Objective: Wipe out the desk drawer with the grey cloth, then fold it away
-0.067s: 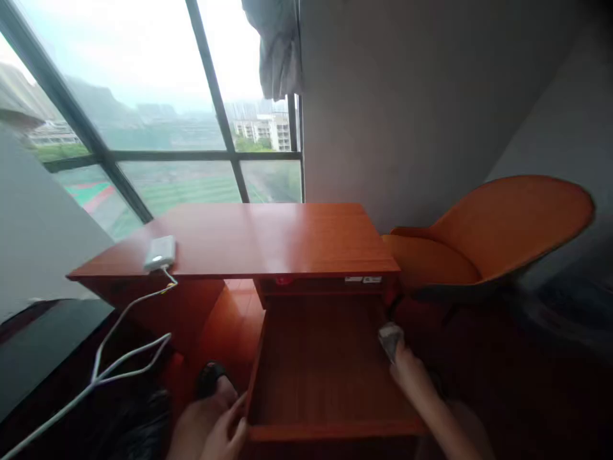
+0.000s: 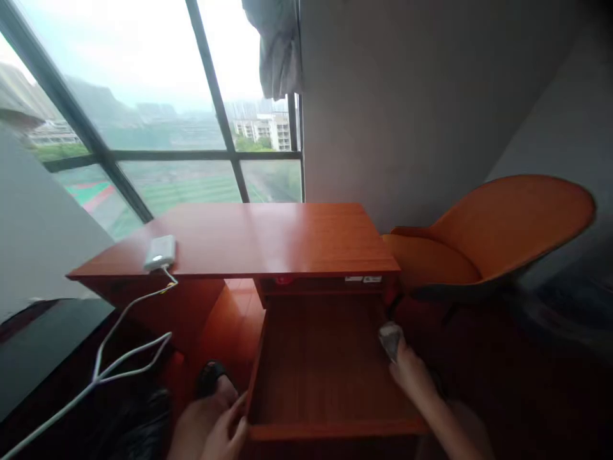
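Note:
A wooden drawer (image 2: 325, 364) stands pulled out of the reddish-brown desk (image 2: 268, 239), and its floor is bare. At its front left corner, my left hand (image 2: 227, 431) has its fingers closed on the edge. My right hand (image 2: 407, 370) is over the drawer's right side, closed around a crumpled grey cloth (image 2: 391, 338). The cloth lies against or just above the right side wall; blur and dim light hide which. Part of the right fingers is hidden by the hand itself.
On the desktop's left lies a white box-shaped device (image 2: 160, 252) with a white cable (image 2: 103, 354) trailing down to the lower left. An orange chair (image 2: 502, 230) stands right of the desk. Windows (image 2: 167, 128) rise behind. My foot in a dark slipper (image 2: 211, 378) is left of the drawer.

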### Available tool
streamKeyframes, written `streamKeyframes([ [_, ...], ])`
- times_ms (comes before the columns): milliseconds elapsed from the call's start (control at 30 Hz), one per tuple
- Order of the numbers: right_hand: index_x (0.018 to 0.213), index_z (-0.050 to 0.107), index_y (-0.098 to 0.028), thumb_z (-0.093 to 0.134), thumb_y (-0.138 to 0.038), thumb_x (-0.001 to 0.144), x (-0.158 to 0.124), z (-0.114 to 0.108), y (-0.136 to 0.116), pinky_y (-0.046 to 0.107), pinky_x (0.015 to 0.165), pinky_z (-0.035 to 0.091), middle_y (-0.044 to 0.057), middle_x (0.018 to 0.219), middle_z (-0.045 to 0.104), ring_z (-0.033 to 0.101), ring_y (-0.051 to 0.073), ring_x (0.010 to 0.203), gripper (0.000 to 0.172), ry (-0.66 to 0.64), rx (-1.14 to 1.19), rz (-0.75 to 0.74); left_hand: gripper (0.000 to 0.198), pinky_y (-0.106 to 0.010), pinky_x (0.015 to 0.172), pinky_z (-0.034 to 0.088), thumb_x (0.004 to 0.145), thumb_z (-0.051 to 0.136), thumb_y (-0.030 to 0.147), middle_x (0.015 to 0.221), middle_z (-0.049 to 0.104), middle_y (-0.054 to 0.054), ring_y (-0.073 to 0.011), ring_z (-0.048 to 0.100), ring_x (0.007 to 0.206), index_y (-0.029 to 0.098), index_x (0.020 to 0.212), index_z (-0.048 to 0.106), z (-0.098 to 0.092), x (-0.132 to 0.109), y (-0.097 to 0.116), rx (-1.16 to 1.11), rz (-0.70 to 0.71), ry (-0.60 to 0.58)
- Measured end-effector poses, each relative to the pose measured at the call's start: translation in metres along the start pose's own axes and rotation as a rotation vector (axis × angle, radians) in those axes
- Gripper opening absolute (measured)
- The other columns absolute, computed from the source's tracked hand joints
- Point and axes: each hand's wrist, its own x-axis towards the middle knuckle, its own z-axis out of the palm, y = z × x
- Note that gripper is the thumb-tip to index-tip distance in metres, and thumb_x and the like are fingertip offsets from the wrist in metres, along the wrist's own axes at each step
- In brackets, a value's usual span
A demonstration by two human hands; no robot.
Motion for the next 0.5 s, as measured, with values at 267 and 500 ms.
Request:
streamKeyframes([
  [267,0.123,0.052,-0.020,0.054,-0.021,0.066,0.053,0.003,0.009,0.043,0.094,0.045,0.014,0.113,0.067,0.061,0.032,0.109,0.057,0.088,0.612,-0.041,0.047,-0.040,0.099,0.047,0.067,0.054,0.040,0.113,0.071,-0.009,-0.0306,0.062,0.112,0.015,0.103,0.072,0.005,-0.001,-0.010,-0.010,-0.056,-0.043],
  [500,0.123,0.055,-0.023,0.064,-0.043,0.064,0.107,-0.011,-0.010,0.045,0.097,0.045,0.010,0.116,0.068,0.062,0.027,0.108,0.062,0.014,0.961,-0.061,0.055,-0.040,0.103,0.043,0.070,0.052,0.043,0.119,0.068,-0.012,-0.0304,0.058,0.117,0.012,0.112,0.068,0.008,-0.002,-0.024,0.021,-0.075,-0.062],
])
